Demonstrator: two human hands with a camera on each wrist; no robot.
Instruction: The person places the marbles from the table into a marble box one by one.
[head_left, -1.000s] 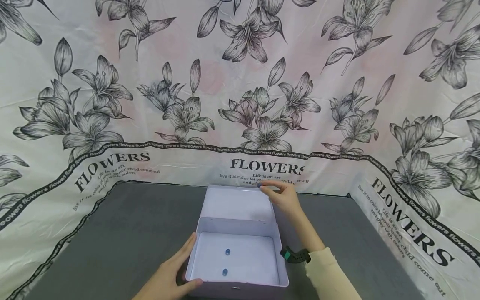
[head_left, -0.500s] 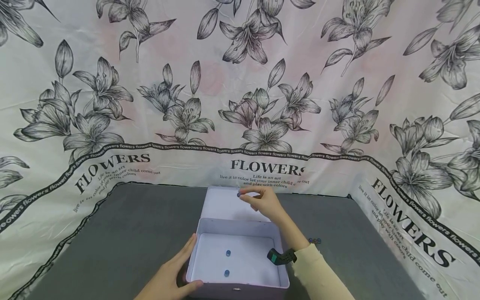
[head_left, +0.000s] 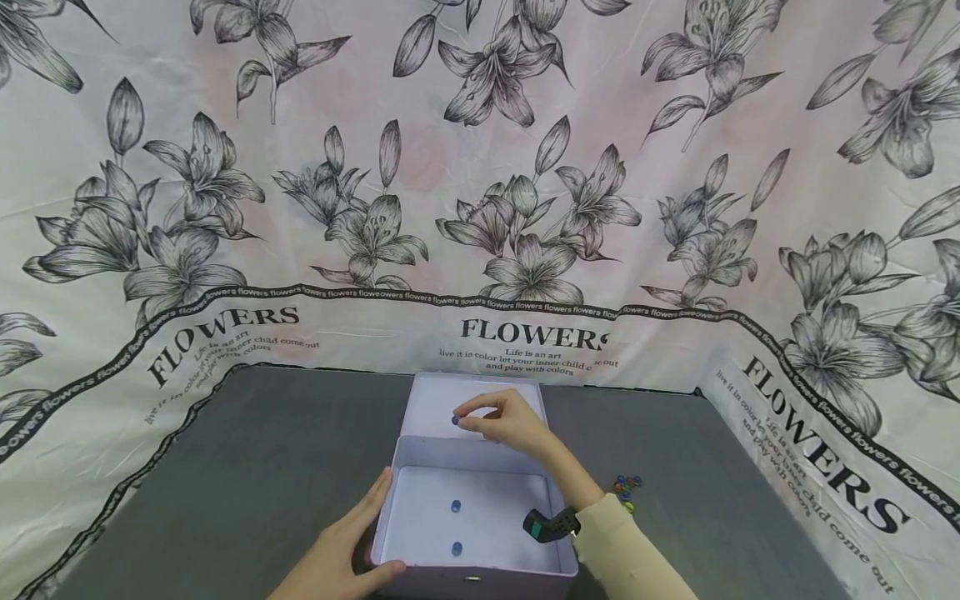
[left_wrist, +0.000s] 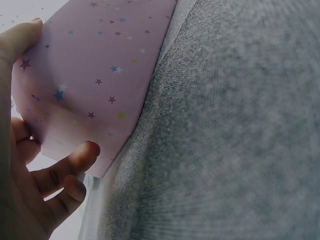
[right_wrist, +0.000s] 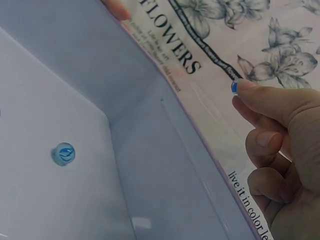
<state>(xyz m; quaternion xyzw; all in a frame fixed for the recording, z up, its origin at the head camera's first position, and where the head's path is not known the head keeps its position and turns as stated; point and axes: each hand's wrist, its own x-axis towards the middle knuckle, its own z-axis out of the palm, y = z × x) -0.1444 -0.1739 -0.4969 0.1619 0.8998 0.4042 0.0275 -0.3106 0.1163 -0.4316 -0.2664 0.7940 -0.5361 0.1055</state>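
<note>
Grey table [head_left: 315, 450], flowered cloth [head_left: 382, 329] behind, a box [head_left: 480, 454] standing open.
Left grip [head_left: 341, 537] holds the box's near-left corner; two marbles [head_left: 456, 506] lie inside; beyond them, lid [head_left: 435, 400] behind it, a third marble [head_left: 455, 421] sits pinched in the right grip [head_left: 513, 421].

A pale yellow sleeve [head_left: 630, 546] covers the right arm [head_left: 573, 471], its cuff unevenly gathered. A black wristband [head_left: 561, 526] carries a green patch [head_left: 536, 529]; its strap looks perforated, though too small to be sure.

The right grip [head_left: 510, 421] pinches a marble [head_left: 456, 421]; two blue ones [head_left: 456, 506] lie in the box [head_left: 472, 451].
</note>
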